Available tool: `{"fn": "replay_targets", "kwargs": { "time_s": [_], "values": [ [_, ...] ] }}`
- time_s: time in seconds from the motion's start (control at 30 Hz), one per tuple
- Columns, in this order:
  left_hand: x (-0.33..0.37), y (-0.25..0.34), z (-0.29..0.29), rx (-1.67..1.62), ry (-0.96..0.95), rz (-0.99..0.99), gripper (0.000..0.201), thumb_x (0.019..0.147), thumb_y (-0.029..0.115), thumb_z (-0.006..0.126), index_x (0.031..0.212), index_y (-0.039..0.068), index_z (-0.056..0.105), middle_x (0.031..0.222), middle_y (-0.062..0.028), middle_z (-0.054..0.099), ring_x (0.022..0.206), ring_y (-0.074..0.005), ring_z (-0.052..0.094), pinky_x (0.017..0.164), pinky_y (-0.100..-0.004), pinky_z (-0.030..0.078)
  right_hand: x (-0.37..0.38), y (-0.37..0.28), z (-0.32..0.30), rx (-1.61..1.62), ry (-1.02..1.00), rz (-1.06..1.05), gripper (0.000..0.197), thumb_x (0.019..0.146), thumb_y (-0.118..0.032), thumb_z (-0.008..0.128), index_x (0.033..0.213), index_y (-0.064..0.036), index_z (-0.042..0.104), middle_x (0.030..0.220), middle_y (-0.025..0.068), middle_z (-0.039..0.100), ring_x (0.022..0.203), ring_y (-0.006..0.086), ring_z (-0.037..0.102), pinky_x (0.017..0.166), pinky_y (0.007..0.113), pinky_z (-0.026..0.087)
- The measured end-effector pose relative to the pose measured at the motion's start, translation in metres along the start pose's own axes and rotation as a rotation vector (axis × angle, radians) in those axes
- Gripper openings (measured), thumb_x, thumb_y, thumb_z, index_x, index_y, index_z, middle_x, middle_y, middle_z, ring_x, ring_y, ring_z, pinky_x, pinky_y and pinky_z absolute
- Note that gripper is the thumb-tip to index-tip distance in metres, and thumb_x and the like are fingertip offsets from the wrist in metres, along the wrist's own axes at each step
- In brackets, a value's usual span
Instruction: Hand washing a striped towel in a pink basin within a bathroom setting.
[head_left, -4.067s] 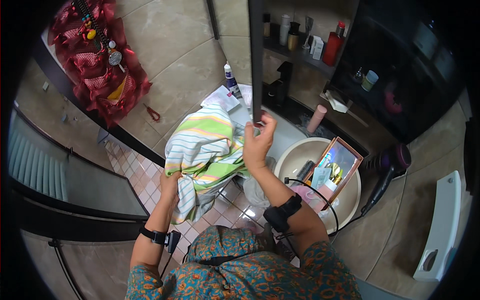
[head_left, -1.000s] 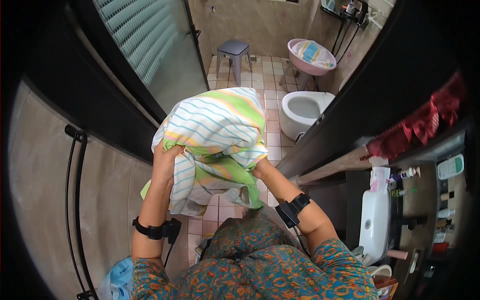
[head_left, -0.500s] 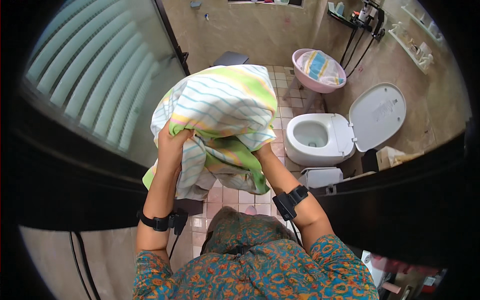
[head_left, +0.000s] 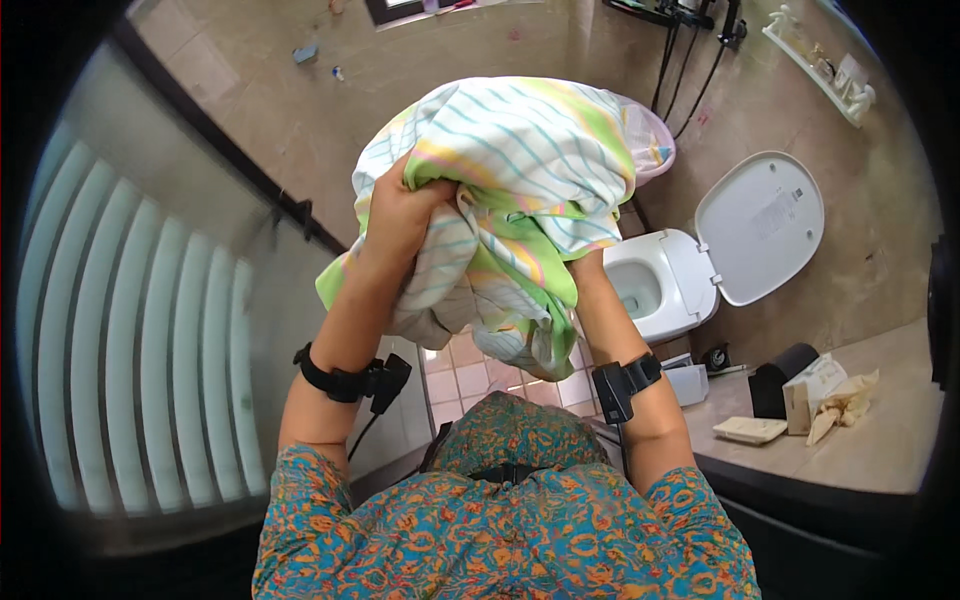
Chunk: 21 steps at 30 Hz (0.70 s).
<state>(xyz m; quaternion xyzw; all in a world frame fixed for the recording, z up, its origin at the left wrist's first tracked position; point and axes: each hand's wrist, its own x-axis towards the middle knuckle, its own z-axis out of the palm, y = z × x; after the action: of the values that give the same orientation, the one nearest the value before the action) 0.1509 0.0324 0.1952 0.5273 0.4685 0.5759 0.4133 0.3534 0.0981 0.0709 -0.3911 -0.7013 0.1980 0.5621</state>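
Note:
A large bundled striped cloth, white with thin blue lines and bands of green, yellow and pink, is held up in front of me. My left hand is closed on a green-edged fold at its left side. From below right, my right hand reaches into the bundle and supports it; its fingers are hidden in the folds. Loose folds hang down between my forearms. Behind the cloth's right edge, a pink basin with fabric in it is partly covered.
At the right stands a toilet with its lid up. Nearer, a ledge holds a tissue packet and a soap-like box. A ribbed glass door with a dark frame is at the left. A wall shelf holds small figures.
I have moved forward into the bathroom with the cloth still held. The ledge at the right has come into view, and the bundle now covers most of the pink basin.

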Motion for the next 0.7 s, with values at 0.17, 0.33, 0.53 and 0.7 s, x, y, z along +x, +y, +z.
{"fn": "replay_targets", "kwargs": {
  "time_s": [0.17,0.33,0.53,0.7],
  "values": [
    [0.097,-0.008,0.02,-0.04,-0.1,0.044,0.035,0.072,-0.002,0.059,0.107,-0.003,0.062,0.096,-0.0061,0.065,0.084,-0.0141,0.06,0.078,-0.0259,0.047,0.066,0.041,-0.013,0.042,0.113,0.038,0.061,0.075,-0.029,0.072,0.127,-0.0064,0.05,0.129,0.0121,0.051,0.118,0.0257,0.049,0.101,0.037,0.037],
    [0.185,-0.017,0.042,0.003,-0.141,0.114,0.032,0.072,0.0,0.06,0.103,-0.004,0.063,0.093,-0.0063,0.065,0.083,-0.0137,0.059,0.076,-0.026,0.047,0.14,0.091,-0.021,0.036,0.236,0.002,0.061,0.074,-0.03,0.073,0.126,-0.0064,0.051,0.129,0.0122,0.051,0.117,0.0261,0.05,0.101,0.037,0.038],
    [0.302,-0.031,0.084,-0.011,-0.178,0.28,0.028,0.074,0.006,0.061,0.101,-0.002,0.064,0.088,-0.0055,0.066,0.078,-0.013,0.059,0.073,-0.0256,0.046,0.246,0.156,-0.044,-0.293,0.282,-0.243,0.058,0.076,-0.025,0.073,0.126,-0.0064,0.05,0.127,0.01,0.053,0.113,0.0259,0.052,0.098,0.038,0.041],
    [0.39,-0.024,0.115,-0.068,-0.144,0.311,0.025,0.075,0.007,0.064,0.099,-0.002,0.064,0.086,-0.0046,0.066,0.077,-0.0128,0.06,0.071,-0.0251,0.047,0.351,0.19,-0.059,-0.21,0.364,-0.288,0.051,0.083,-0.027,0.065,0.127,-0.0054,0.05,0.125,0.0099,0.054,0.113,0.0256,0.053,0.097,0.039,0.042]
  ]
}}
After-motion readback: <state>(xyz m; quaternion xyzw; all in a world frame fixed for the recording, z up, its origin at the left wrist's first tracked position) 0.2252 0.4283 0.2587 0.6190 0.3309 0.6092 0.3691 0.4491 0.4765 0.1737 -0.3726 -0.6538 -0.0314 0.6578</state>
